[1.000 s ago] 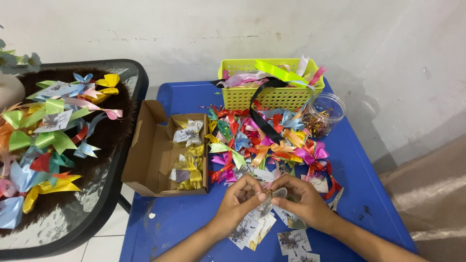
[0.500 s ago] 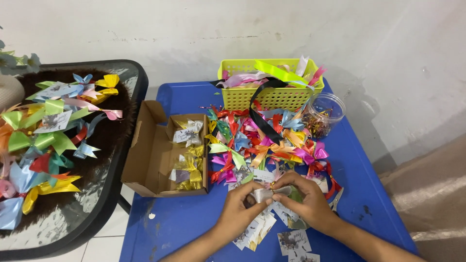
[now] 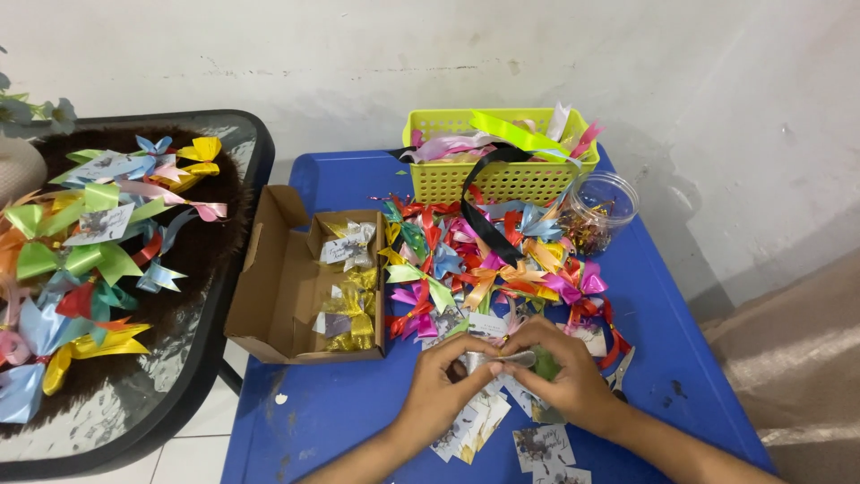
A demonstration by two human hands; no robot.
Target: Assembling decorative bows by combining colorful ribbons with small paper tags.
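Head view: left hand point(image 3: 439, 381) and right hand point(image 3: 560, 372) meet fingertip to fingertip, both pinching a small silvery ribbon piece point(image 3: 502, 359). Its long axis runs left-right between them, above the blue worktop point(image 3: 340, 412), near the bow pile point(image 3: 484, 260).

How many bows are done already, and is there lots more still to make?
Many look finished: ribbon bows cover the black table, and a few wrapped gold bows lie in the cardboard box. In hand: the left hand and right hand pinch a small silver ribbon piece. Left, probably: the pile of loose bows, the printed cards and ribbons in the yellow basket.
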